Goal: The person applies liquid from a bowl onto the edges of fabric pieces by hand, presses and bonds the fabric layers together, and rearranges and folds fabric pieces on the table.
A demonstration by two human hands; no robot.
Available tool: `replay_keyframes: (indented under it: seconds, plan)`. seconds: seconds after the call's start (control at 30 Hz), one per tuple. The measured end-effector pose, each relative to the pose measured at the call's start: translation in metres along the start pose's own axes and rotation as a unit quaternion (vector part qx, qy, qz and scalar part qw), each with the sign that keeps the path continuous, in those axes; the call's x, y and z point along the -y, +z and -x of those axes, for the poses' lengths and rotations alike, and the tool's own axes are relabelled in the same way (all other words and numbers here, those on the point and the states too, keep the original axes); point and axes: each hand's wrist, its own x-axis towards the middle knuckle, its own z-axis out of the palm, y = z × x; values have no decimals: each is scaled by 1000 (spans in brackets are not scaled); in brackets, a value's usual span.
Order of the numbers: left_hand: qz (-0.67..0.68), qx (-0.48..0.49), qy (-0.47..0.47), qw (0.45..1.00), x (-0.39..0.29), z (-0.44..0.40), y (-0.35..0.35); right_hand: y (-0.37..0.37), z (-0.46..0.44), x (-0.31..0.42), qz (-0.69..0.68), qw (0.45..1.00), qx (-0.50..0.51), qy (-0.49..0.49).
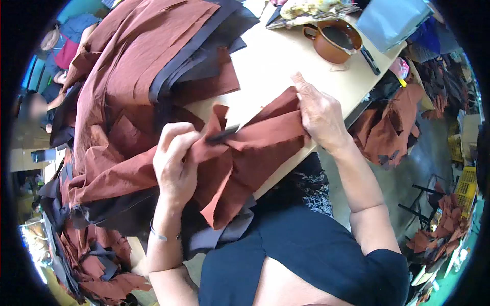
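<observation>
A long piece of rust-brown fabric (265, 135) is stretched between my two hands above the near edge of the table. My left hand (176, 158) is closed on it, fingers curled. Just beyond those fingers a narrow black object (222, 135) lies across the cloth; I cannot tell whether it is held. My right hand (325, 116) grips the fabric's other end, thumb pointing up and away. Folds of the same cloth hang down between the hands. Beside my left hand rises a large pile of brown and dark grey fabric pieces (148, 51).
On the pale table (270, 61) are a brown mug (334, 43), a black pen-like object (370, 61) and a blue-grey box (393, 20). Brown cloth (390, 125) hangs at the right. A yellow crate (465, 191) stands beyond. Another person (71, 38) is at upper left.
</observation>
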Motion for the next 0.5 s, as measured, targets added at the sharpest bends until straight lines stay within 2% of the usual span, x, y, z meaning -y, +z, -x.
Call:
replay_keyframes:
  seconds: [0.03, 0.07, 0.13, 0.17, 0.23, 0.27, 0.4, 0.5]
  plan:
    - [27, -33, 15, 999, 0, 6, -5, 1, 1, 0, 4, 1000, -6, 3]
    - [118, -58, -17, 991, -2, 16, -14, 1, 1, 0, -6, 1000, 2, 14]
    - [73, -88, -92, 989, -5, 59, -37, 0, 0, -2, -10, 1000, 4, 19]
    - [7, -76, -143, 987, 4, 87, -50, 0, 1, -2, -11, 1000, 7, 24]
    - [136, 14, -5, 991, -23, 44, -50, 0, 0, -3, -28, 1000, -10, 8]
    - [34, 86, 28, 995, -34, 37, -53, 1, 1, -3, -36, 999, -18, 1]
    - [-39, 219, -18, 975, -30, 42, -52, -1, 0, 2, -51, 998, -20, 8]
    - [-79, 249, -54, 964, -39, 32, -49, -7, 0, 9, -55, 998, -23, -13]
